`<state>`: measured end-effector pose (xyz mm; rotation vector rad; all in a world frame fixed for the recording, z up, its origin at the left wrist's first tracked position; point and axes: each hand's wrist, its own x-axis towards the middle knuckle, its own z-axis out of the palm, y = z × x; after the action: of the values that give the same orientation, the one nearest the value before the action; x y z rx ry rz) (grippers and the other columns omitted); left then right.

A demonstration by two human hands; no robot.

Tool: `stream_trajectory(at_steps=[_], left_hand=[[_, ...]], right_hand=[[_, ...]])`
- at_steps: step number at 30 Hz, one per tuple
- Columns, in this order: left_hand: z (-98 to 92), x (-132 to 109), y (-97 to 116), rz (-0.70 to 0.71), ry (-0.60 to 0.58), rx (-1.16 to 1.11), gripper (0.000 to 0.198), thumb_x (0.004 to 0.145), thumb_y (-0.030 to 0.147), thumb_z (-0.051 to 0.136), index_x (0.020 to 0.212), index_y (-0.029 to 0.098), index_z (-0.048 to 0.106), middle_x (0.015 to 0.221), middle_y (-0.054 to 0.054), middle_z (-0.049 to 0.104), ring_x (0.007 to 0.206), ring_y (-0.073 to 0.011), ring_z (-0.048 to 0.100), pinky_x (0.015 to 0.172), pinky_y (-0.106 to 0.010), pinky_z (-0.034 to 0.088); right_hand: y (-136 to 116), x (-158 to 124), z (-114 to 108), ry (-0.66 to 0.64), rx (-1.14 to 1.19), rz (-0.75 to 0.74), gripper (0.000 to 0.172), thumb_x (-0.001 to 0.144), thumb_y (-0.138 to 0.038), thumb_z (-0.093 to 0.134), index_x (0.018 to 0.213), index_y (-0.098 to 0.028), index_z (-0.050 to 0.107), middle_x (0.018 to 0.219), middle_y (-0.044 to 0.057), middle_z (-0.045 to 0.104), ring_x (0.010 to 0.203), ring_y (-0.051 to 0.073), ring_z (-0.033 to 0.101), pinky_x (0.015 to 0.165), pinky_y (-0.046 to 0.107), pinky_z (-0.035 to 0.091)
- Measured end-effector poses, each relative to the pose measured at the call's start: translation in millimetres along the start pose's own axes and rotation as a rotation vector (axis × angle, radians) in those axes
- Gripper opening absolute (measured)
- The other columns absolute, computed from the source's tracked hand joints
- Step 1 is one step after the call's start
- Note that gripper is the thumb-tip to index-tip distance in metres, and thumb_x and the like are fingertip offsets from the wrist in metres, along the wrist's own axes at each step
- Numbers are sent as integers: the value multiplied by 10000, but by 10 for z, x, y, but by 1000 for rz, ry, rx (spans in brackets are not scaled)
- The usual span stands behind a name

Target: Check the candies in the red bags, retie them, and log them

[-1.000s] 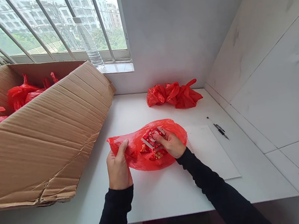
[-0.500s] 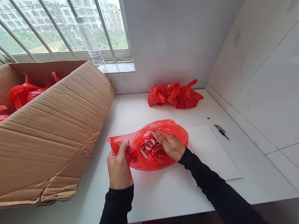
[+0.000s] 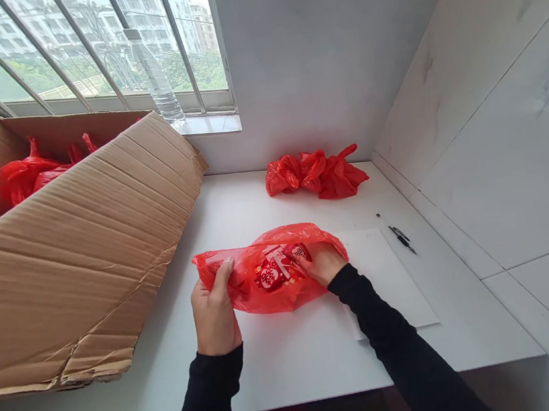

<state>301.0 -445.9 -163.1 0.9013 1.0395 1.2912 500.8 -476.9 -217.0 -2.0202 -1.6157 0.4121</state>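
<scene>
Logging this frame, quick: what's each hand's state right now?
Left hand: closed on the left end of the red bag.
Right hand: in the bag, touching a red packet; grip cannot be told.

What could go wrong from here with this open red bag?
The thin red bag might tear or slip where the left hand grips its edge.
The right hand, inside its mouth, could catch the plastic and tip out the red packets.
The right sleeve crosses above the paper, so it may drag it.
</scene>
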Motion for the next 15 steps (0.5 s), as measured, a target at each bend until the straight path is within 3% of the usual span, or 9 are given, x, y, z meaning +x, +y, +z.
stream_trajectory(at_steps=[5,11,13,15], left_hand=[[-15,-1,-14,24,11,27,225,734,366,782,779,191,649,696,13,645,658,-159,595,604,-263,492],[7,-38,-15,80,-13,120,257,739,403,791,815,189,670,710,23,623,668,-140,559,606,-241,471],[23,-40,-18,95,-28,147,267,755,424,781,817,191,666,711,23,616,683,-143,557,614,-240,464],[27,-34,-28,112,-24,166,280,789,453,745,779,194,641,696,28,594,679,-135,540,610,-232,447]], right_hand=[[0,28,6,67,-33,27,224,943,-198,487,932,-177,709,896,100,726,860,258,668,798,336,495],[-110,0,45,174,-19,-108,328,952,-205,504,1232,-230,673,1149,100,631,1112,260,561,985,371,451],[-150,-20,75,140,-13,-173,303,945,-260,563,1217,-278,695,1158,75,611,1113,245,544,1011,368,434],[-166,-30,89,91,-13,-202,219,953,-314,576,1084,-275,748,1110,56,628,1067,224,558,994,346,440]])
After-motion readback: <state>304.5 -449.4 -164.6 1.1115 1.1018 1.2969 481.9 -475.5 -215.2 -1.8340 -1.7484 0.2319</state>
